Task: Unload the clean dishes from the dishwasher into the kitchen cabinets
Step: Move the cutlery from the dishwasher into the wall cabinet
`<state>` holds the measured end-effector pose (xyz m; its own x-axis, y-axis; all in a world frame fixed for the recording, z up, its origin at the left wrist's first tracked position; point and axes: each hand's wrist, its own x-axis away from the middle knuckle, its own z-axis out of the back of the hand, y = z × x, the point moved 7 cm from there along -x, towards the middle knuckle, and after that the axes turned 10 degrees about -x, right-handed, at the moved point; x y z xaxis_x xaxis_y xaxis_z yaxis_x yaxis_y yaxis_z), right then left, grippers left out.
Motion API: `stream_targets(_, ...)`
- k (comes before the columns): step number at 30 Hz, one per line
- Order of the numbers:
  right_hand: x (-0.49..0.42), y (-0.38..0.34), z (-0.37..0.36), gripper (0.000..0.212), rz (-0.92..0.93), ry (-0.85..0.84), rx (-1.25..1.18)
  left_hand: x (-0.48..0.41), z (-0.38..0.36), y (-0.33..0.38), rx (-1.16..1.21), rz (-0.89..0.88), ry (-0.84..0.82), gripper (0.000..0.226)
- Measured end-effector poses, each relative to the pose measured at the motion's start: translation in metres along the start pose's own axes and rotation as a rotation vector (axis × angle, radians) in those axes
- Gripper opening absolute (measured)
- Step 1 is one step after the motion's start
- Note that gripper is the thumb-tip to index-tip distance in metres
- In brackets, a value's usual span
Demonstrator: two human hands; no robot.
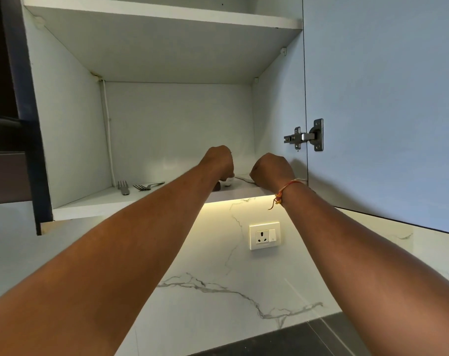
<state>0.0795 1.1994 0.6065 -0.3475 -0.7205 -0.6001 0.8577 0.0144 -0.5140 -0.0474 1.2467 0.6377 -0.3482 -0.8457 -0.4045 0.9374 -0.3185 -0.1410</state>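
Since left hand [219, 160], right hand [272, 170] turn backs to camera over shelf [89, 202], grip unclear.

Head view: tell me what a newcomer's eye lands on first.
The person's left hand and right hand reach up into the open white wall cabinet, bent down over its bottom shelf, fingers hidden. Two steel forks lie at the shelf's left. A red-and-yellow thread bracelet circles the right wrist.

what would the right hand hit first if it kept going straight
Probably the white back wall of the cabinet; nothing shows beyond the right hand, though depth is unclear.
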Motion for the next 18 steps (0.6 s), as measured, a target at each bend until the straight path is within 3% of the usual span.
stream_targets(4, 0.024, -0.007, 0.016, 0.026, 0.138, 0.205, -0.148, 0.007, 0.012, -0.011, 0.151, -0.033, 0.262, 0.010)
stream_targets(7, 0.065, -0.012, 0.029, 0.026, 0.217, 0.360, -0.224, 0.038, 0.025, -0.009, 0.140, -0.125, 0.416, 0.017)
stream_targets(14, 0.186, -0.019, 0.048, 0.033, 0.212, 0.475, 0.189, 0.171, 0.030, 0.010, -0.035, -0.512, 0.682, 0.029)
stream_targets(18, 0.254, -0.034, 0.072, 0.036, 0.166, 0.488, 0.366, 0.236, 0.017, 0.021, -0.002, -0.655, 0.732, 0.036)
